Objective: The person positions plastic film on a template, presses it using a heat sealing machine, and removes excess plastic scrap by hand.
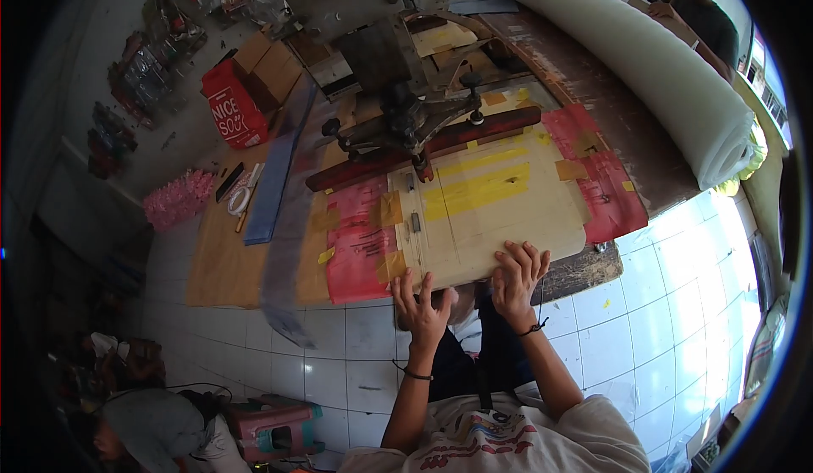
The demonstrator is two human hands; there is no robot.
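Observation:
My left hand rests at the near left corner of a pale board, its fingers spread over the edge beside a red plastic sheet. My right hand lies on the board's near edge, fingers apart and bent over the surface. Yellow tape strips cross the board, and another red sheet lies along its right side. Above the far part of the board is a dark red bar on a black machine head.
A white foam roll lies along the right. At the left are a blue strip, a tape roll, a red bag and pink material. One person stands back right; another is lower left near a stool.

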